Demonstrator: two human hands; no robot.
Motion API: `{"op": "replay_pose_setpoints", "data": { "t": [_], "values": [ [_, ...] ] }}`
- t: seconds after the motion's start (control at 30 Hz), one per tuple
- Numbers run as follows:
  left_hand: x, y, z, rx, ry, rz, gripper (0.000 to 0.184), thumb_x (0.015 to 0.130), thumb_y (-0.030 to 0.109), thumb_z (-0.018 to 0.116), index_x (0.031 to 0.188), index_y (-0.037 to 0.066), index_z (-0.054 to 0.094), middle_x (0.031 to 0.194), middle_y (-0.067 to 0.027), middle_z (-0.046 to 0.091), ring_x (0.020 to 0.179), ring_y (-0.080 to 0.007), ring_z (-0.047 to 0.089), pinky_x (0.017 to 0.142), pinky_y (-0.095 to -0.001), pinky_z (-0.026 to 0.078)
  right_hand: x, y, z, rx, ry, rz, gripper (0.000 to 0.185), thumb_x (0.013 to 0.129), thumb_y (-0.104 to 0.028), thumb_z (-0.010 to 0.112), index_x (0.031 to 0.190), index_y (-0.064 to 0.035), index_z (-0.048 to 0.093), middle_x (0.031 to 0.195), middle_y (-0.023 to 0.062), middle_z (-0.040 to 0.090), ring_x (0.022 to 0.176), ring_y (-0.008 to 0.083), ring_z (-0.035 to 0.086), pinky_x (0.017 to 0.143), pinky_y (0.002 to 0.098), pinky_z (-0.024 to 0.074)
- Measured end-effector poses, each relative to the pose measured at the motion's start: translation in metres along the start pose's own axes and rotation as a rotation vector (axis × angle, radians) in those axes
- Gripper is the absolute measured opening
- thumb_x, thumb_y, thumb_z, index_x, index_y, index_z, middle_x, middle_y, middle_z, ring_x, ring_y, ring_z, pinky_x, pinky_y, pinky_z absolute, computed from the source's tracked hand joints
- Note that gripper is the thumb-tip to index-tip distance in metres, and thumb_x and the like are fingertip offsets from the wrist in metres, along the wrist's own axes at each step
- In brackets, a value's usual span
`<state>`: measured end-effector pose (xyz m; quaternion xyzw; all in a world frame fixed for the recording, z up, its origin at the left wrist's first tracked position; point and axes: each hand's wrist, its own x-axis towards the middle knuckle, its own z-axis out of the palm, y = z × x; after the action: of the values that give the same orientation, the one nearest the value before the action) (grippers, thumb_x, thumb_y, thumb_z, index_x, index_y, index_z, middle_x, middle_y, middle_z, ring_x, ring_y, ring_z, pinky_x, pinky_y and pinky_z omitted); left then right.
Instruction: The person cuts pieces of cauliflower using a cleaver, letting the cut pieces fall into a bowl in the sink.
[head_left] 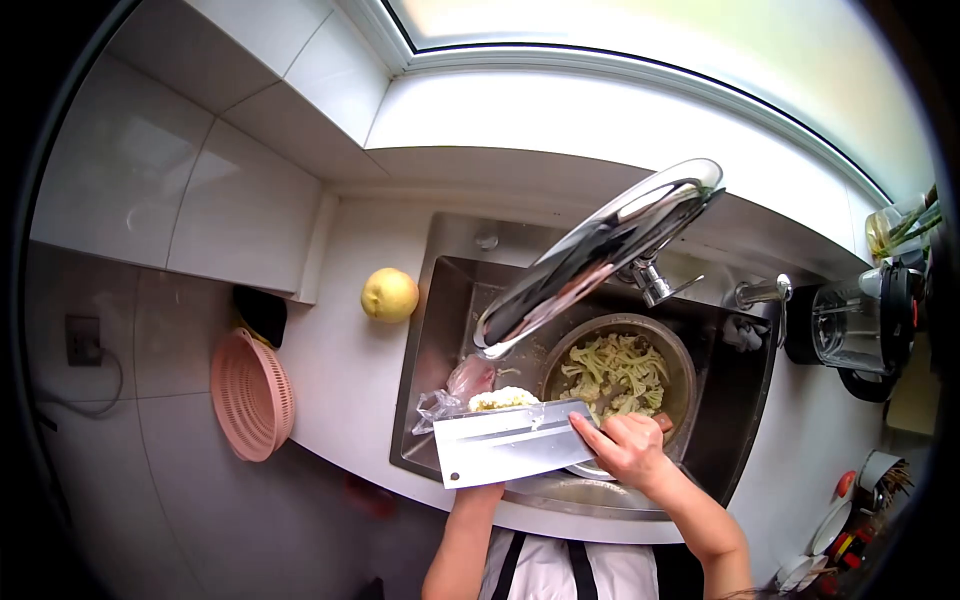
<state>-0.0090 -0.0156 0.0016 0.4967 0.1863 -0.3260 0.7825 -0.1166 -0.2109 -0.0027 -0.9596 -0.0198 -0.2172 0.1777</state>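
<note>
My right hand (632, 448) is wrapped round the handle of a wide cleaver (515, 442), its index finger laid along the blade. The blade lies flat to the view over the sink's front left part. Below it my left hand (480, 492) shows only in part; its fingers are hidden behind the blade. White cauliflower (503, 398) shows just past the blade's upper edge. A metal bowl (690, 385) in the sink holds cut cauliflower pieces (615, 370). Pinkish wrapped stuff (470, 378) and clear plastic (436, 408) lie in the sink, left of the cauliflower.
A chrome faucet (600, 250) arches over the steel sink (440, 300). On the counter left sits a yellow round fruit (389, 295). A pink basket (250, 395) is farther left. At right stand a blender (850, 322), a red item (846, 484) and white dishes (830, 528).
</note>
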Motion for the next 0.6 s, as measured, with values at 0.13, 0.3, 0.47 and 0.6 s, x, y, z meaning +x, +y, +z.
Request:
{"op": "replay_pose_setpoints", "data": {
  "t": [0.13, 0.3, 0.47, 0.6],
  "values": [
    [0.006, -0.007, -0.014, -0.03, -0.003, 0.081, 0.05, 0.1, 0.038, 0.055, 0.14, 0.008, 0.048, 0.136, -0.0086, 0.055, 0.125, -0.0232, 0.055, 0.106, -0.0401, 0.046, 0.007, 0.006, 0.011, 0.029, -0.002, -0.009, 0.046, 0.07, -0.009, 0.07, 0.116, -0.0143, 0.074, 0.06, -0.0027, 0.038, 0.046, 0.0115, 0.048, 0.045, 0.028, 0.0389],
    [0.024, -0.018, -0.034, -0.094, 0.053, 0.064, 0.044, 0.098, 0.028, 0.062, 0.136, 0.01, 0.049, 0.128, -0.0055, 0.06, 0.114, -0.0196, 0.06, 0.095, -0.0378, 0.052, 0.0, 0.033, 0.037, 0.093, -0.048, 0.01, 0.042, 0.07, -0.01, 0.073, 0.112, -0.0147, 0.073, 0.059, -0.0009, 0.042, 0.046, 0.0142, 0.051, 0.044, 0.0314, 0.0436],
    [0.018, 0.005, -0.022, 0.082, 0.025, -0.007, 0.025, 0.102, 0.017, 0.052, 0.122, 0.002, 0.055, 0.108, -0.008, 0.065, 0.079, -0.017, 0.062, 0.064, -0.033, 0.053, -0.011, 0.061, 0.051, 0.014, -0.111, 0.207, 0.017, 0.085, -0.018, 0.075, 0.102, -0.0145, 0.073, 0.058, 0.0022, 0.053, 0.046, 0.021, 0.058, 0.04, 0.0346, 0.0456],
    [0.022, -0.004, -0.032, -0.096, 0.039, -0.144, 0.028, 0.101, 0.022, 0.053, 0.122, 0.003, 0.056, 0.106, -0.0088, 0.066, 0.082, -0.0211, 0.063, 0.069, -0.038, 0.054, -0.015, 0.044, 0.039, 0.137, -0.037, 0.326, 0.015, 0.085, -0.016, 0.076, 0.099, -0.0144, 0.075, 0.058, 0.0045, 0.054, 0.045, 0.0212, 0.056, 0.041, 0.0354, 0.0439]
  ]
}}
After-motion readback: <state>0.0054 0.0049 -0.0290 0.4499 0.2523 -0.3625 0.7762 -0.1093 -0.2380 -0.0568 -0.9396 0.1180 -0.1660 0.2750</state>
